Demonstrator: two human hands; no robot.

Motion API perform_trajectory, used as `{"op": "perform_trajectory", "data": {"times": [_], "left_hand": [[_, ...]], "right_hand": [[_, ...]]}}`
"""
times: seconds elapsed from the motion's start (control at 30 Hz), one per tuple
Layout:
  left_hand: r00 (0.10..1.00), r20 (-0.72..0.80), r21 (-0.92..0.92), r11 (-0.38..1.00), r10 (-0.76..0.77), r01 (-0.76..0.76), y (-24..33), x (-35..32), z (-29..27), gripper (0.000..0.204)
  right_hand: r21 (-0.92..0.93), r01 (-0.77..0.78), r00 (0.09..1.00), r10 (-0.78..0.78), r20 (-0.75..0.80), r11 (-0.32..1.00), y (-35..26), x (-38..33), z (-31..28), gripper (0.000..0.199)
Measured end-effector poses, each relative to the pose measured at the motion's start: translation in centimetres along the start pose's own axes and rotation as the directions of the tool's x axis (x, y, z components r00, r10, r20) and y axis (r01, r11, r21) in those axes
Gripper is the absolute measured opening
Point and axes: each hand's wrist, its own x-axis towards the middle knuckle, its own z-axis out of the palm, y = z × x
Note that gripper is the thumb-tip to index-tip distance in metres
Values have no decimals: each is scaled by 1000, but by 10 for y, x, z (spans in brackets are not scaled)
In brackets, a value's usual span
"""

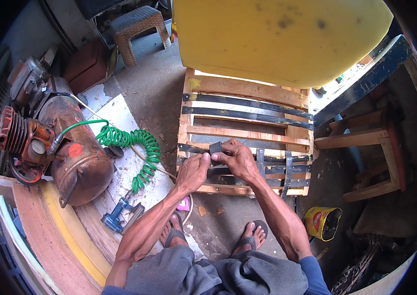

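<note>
In front of me is a wooden slatted seat frame [248,133], with several black straps [248,117] stretched across it. Both my hands meet over its near left part, around the end of a short black strap [215,147]. My left hand [193,173] pinches it from the left, thumb and fingers pressed together. From the right, my right hand [238,160] grips the same strap with bent fingers. Two more strips, a black upright strap [260,163] and a longer hanging strap [287,172], cross the near straps right of my hands.
Yellow foam [282,39] covers the frame's far side. At left stand a rusty air compressor [78,147], a green coiled hose [142,142] and a blue air tool [120,216]. A yellow bucket [322,222] and a wooden stool frame [366,140] are at right; a woven stool [138,29] stands behind.
</note>
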Motion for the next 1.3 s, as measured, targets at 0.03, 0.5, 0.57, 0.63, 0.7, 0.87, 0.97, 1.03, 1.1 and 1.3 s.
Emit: {"op": "perform_trajectory", "data": {"times": [0.03,0.5,0.57,0.63,0.7,0.87,0.97,1.03,1.1,1.3], "left_hand": [[1000,12,9,1000,-21,21,3,-1,-1,63],[929,-289,119,971,233,-206,-3,-23,22,41],[879,-423,62,975,220,-214,0,-45,30,32],[886,-464,-58,998,-3,-27,15,-68,24,27],[957,-265,-10,993,-114,115,12,-72,12,29],[964,-66,-177,954,-258,244,-8,-73,35,33],[935,-19,-225,912,-355,342,-10,-68,45,41],[888,68,-311,836,-455,452,1,-56,42,45],[899,42,-376,827,-435,418,1,-55,46,49],[913,160,-270,873,-375,406,-10,-39,31,46]], "right_hand": [[-23,-10,1000,10,5,1000,0,1,-1,30],[-298,-236,743,369,558,925,12,7,-15,68],[-354,-234,673,414,613,906,1,13,-25,71],[-325,-221,660,386,644,920,9,13,-27,79],[-310,-240,628,390,673,920,6,17,-29,84],[-328,-196,633,374,678,924,11,16,-23,94],[-322,-187,652,362,666,928,13,15,-19,96],[-310,-188,699,348,624,932,20,11,-17,94],[-320,-175,725,342,598,931,17,11,-14,93],[-382,-144,753,351,556,913,10,7,-11,95]]}}
